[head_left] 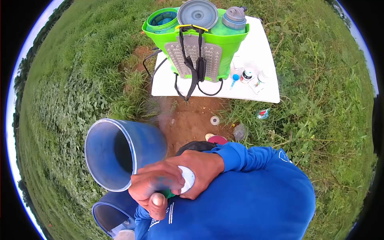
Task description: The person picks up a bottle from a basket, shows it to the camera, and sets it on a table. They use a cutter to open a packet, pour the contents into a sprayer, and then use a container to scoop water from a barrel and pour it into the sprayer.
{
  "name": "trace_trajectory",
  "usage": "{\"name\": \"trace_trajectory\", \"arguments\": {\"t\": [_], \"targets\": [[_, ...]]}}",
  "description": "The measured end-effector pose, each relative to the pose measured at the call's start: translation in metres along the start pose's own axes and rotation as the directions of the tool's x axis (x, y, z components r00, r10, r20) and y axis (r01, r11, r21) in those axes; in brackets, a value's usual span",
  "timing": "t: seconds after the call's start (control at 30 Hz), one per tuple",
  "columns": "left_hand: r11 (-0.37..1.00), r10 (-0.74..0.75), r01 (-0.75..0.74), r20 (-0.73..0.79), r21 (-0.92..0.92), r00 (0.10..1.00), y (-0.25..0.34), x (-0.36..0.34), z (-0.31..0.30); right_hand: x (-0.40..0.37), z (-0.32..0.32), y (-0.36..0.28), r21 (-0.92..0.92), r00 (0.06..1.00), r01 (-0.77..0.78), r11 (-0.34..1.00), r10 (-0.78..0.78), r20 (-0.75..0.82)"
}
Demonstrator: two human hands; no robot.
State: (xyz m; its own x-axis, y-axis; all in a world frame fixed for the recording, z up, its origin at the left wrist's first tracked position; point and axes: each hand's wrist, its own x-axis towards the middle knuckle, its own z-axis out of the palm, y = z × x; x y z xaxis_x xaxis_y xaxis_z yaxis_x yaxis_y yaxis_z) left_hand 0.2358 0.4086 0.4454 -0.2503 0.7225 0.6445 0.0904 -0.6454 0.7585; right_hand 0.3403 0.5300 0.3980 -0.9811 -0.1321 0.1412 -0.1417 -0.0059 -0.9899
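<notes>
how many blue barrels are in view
2: one blue barrel left of the picture's centre, the other blue barrel below it near the bottom edge, partly hidden by the left sleeve. More could be hidden.

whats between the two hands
A white round object, held between the left hand and right hand; the head view shows it, partly covered by fingers.

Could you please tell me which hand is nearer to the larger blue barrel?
Left: in this view, the left hand overlaps the barrel's edge; the right hand lies farther to the right.
</notes>
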Motion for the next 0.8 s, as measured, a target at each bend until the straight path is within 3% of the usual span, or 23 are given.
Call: {"name": "trace_trajectory", "arguments": {"t": [0.03, 0.07, 0.1, 0.13, 0.17, 0.23, 0.3, 0.33, 0.37, 0.4, 0.43, 0.5, 0.57, 0.63, 0.67, 0.7, 0.73, 0.77, 0.8], "targets": [[0.984, -0.118, 0.147, -0.250, 0.099, 0.961, -0.002, -0.003, 0.002, 0.002, -0.002, 0.003, 0.001, 1.000, -0.002, 1.000, 0.002, -0.001], [0.947, -0.243, 0.304, -0.388, 0.103, 0.889, -0.008, 0.001, 0.003, 0.006, -0.004, 0.007, -0.149, 0.978, -0.064, 0.987, 0.032, -0.206], [0.913, -0.249, 0.372, -0.489, 0.169, 0.836, -0.024, 0.006, -0.003, 0.011, -0.006, 0.012, -0.277, 0.916, -0.152, 0.949, 0.030, -0.399], [0.892, -0.241, 0.414, -0.582, 0.182, 0.777, -0.046, 0.011, -0.010, 0.022, -0.013, 0.023, -0.348, 0.879, -0.218, 0.912, 0.028, -0.477], [0.887, -0.263, 0.435, -0.601, 0.158, 0.755, -0.066, 0.017, -0.022, 0.032, -0.022, 0.036, -0.411, 0.834, -0.291, 0.864, 0.018, -0.552], [0.881, -0.361, 0.473, -0.626, 0.014, 0.691, -0.090, 0.022, -0.043, 0.042, -0.033, 0.050, -0.439, 0.840, -0.319, 0.840, 0.037, -0.541], [0.834, -0.433, 0.546, -0.515, 0.083, 0.740, -0.075, 0.026, -0.044, 0.048, -0.044, 0.061, -0.480, 0.843, -0.337, 0.810, 0.033, -0.537], [0.846, -0.464, 0.526, -0.362, 0.090, 0.808, -0.068, 0.024, -0.052, 0.049, -0.043, 0.069, -0.231, 0.927, -0.096, 0.968, 0.002, -0.374], [0.856, -0.483, 0.508, -0.206, 0.093, 0.851, -0.062, 0.020, -0.063, 0.048, -0.041, 0.075, 0.092, 0.972, 0.112, 0.989, -0.090, -0.215], [0.896, -0.439, 0.444, -0.136, 0.013, 0.888, -0.066, 0.019, -0.067, 0.044, -0.043, 0.068, 0.348, 0.998, -0.052, 0.936, 0.040, 0.044], [0.912, -0.392, 0.380, -0.059, -0.155, 0.918, -0.069, 0.020, -0.069, 0.042, -0.039, 0.062, 0.574, 0.948, -0.277, 0.771, 0.123, 0.292], [0.767, -0.288, 0.362, 0.221, -0.530, 0.932, -0.070, 0.027, -0.067, 0.043, -0.020, 0.065, 0.818, 0.926, -0.336, 0.468, 0.004, 0.378], [0.675, -0.075, 0.365, 0.432, -0.641, 0.899, -0.083, 0.024, -0.083, 0.043, -0.016, 0.064, 0.806, 0.916, -0.361, 0.469, 0.016, 0.401], [0.687, -0.046, 0.326, 0.409, -0.650, 0.912, -0.079, 0.021, -0.078, 0.044, -0.017, 0.067, 0.802, 0.913, -0.371, 0.468, 0.028, 0.406], [0.762, -0.240, 0.330, 0.230, -0.557, 0.943, -0.075, 0.011, -0.078, 0.045, -0.020, 0.077, 0.687, 0.954, -0.268, 0.676, 0.088, 0.285], [0.817, -0.394, 0.357, 0.015, -0.453, 0.919, -0.071, 0.004, -0.076, 0.049, -0.023, 0.082, 0.511, 0.982, -0.178, 0.841, 0.115, 0.151], [0.848, -0.497, 0.405, -0.243, -0.343, 0.833, -0.070, 0.002, -0.068, 0.056, -0.026, 0.087, 0.091, 0.992, 0.064, 0.994, -0.053, -0.114], [0.853, -0.522, 0.449, -0.424, -0.266, 0.740, -0.081, -0.003, -0.068, 0.054, -0.030, 0.091, -0.157, 0.970, -0.071, 0.985, 0.031, -0.240], [0.869, -0.479, 0.453, -0.567, -0.199, 0.670, -0.094, -0.006, -0.068, 0.055, -0.026, 0.096, -0.279, 0.933, -0.182, 0.943, 0.076, -0.351]]}}
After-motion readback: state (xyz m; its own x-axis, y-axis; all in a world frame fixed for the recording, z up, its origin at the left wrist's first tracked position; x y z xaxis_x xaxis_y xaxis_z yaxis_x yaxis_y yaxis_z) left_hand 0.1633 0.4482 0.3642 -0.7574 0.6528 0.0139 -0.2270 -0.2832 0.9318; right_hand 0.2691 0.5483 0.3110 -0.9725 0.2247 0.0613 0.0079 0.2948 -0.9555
